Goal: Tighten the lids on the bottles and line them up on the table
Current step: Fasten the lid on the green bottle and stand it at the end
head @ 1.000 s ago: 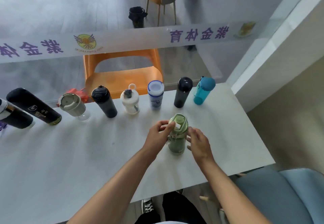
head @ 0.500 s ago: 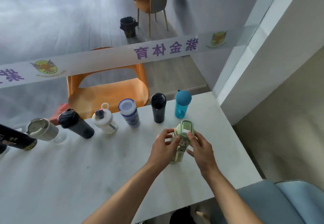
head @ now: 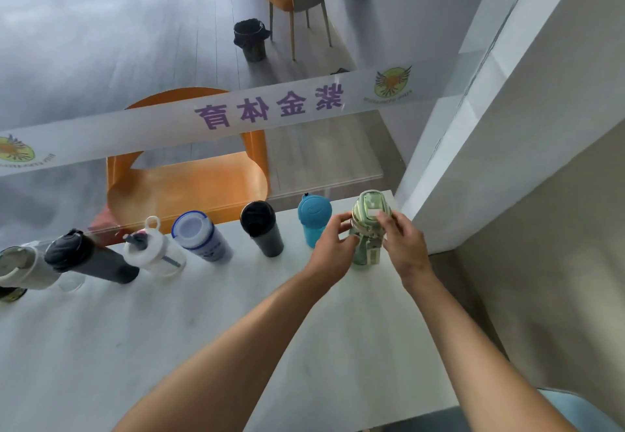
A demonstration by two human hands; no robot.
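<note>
A green bottle (head: 367, 252) with a green lid stands at the far right end of a row on the white table (head: 169, 347). My left hand (head: 333, 252) grips its side and my right hand (head: 402, 245) holds it near the lid. To its left stand a blue bottle (head: 314, 222), a black tumbler (head: 262, 228), a white bottle with a blue rim (head: 199, 235), a white bottle with a loop handle (head: 152, 252), a dark grey bottle (head: 88, 259) and a pale cup (head: 20, 267).
A glass panel with a frosted band of purple lettering (head: 236, 110) runs along the table's far edge. An orange chair (head: 189, 178) stands behind it. A white wall corner (head: 473, 161) closes the right side. A blue-grey seat (head: 581, 411) is at bottom right.
Both hands have carried the green bottle away from me and to the right, to the end of the row beside the blue bottle. The view has swung right.
</note>
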